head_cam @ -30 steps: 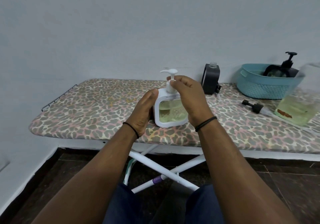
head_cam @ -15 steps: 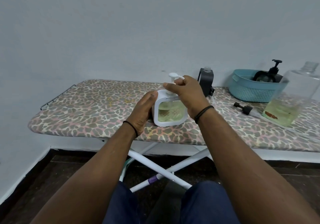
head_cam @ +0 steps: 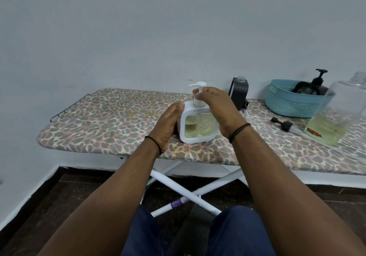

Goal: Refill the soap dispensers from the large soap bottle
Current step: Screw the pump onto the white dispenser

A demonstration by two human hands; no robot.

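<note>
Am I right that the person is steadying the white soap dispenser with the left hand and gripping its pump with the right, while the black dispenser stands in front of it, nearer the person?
Not quite. The head view shows the black dispenser behind the white soap dispenser, by the wall. The rest holds: the left hand steadies it and the right hand grips its pump.

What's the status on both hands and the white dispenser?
Left hand braces white dispenser. Right hand pinches pump neck. Nothing blocking.
</note>
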